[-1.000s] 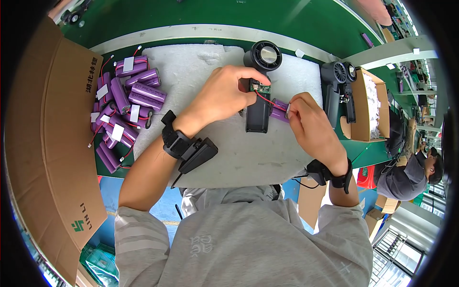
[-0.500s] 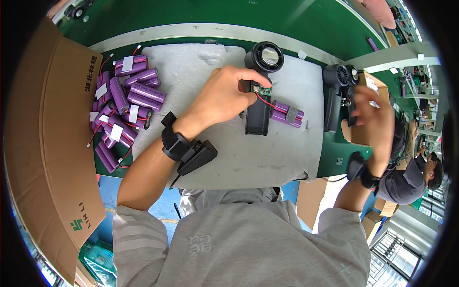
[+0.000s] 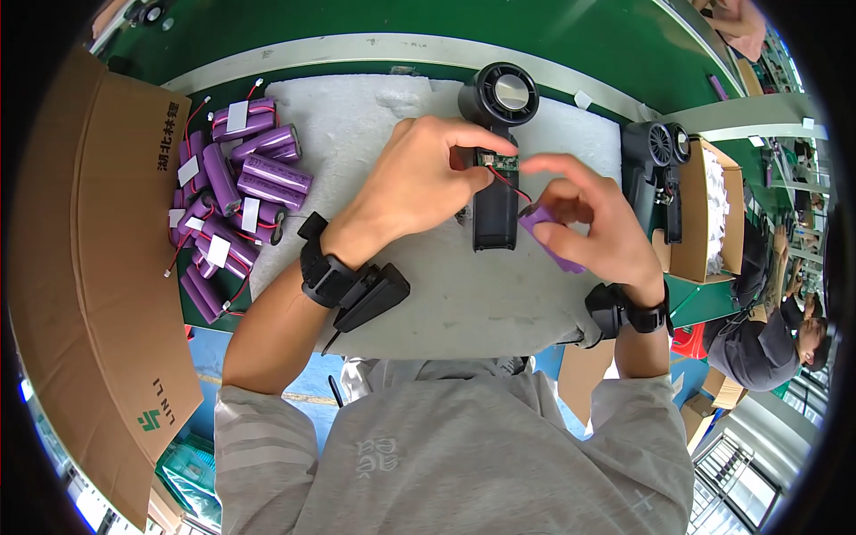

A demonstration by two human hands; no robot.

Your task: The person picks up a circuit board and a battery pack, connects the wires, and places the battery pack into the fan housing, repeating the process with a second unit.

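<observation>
A black handheld fan [image 3: 496,214] lies on the pale foam mat [image 3: 428,294], its round head pointing away from me. Near its neck, a small green circuit board [image 3: 505,163] shows in the opened handle. My left hand [image 3: 419,178] is closed at the fan's neck, thumb and index finger on either side of the board. A purple battery pack [image 3: 560,250] is held in my right hand [image 3: 602,218], between thumb and curled fingers. The right index finger stretches toward the board's right edge. Red and dark wires run from the board to the pack.
Several purple battery packs [image 3: 272,178] with white labels are heaped left of the mat. A tall cardboard box [image 3: 116,267] stands at far left. On the right are more black fan parts [image 3: 644,169] and an open carton [image 3: 731,214]. Another person [image 3: 758,352] sits at far right.
My right hand has come left from beside the fan parts and taken hold of the battery pack. My left hand stays at the fan's neck. The view has shifted slightly.
</observation>
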